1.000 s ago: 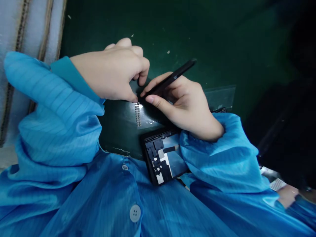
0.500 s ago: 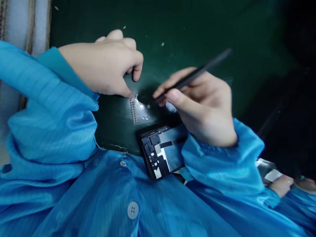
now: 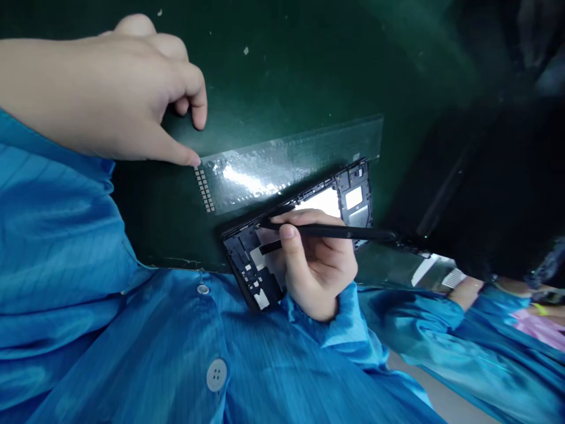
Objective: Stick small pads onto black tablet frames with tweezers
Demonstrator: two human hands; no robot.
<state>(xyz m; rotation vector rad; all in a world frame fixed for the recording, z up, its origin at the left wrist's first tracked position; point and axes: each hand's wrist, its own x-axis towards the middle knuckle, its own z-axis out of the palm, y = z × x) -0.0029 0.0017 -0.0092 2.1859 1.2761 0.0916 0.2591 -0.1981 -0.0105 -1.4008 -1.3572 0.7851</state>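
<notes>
A clear plastic strip (image 3: pixel 247 176) lies on the dark green table, with rows of small pale square pads (image 3: pixel 205 189) at its left end. My left hand (image 3: pixel 136 94) presses its thumb tip on the strip's upper left corner; its fingers are bent and stand apart from the thumb. Black tweezers (image 3: pixel 344 232) are pinched in my right hand (image 3: pixel 315 265), their tip over the upper left part of a black phone frame (image 3: pixel 241 253). That frame is tilted at the table's front edge, showing white patches and a flex strip. My right hand covers its middle.
Small pale scraps (image 3: pixel 246 51) lie on the table beyond the strip. To the right, a co-worker's blue sleeve (image 3: pixel 432 312) and hand (image 3: pixel 467 291) are near another clear sheet. A large dark shape fills the right side.
My right hand has brought the tweezers from beside the strip down over the phone frame. My left thumb remains at the strip's corner. The view has shifted, showing more of the strip and frame.
</notes>
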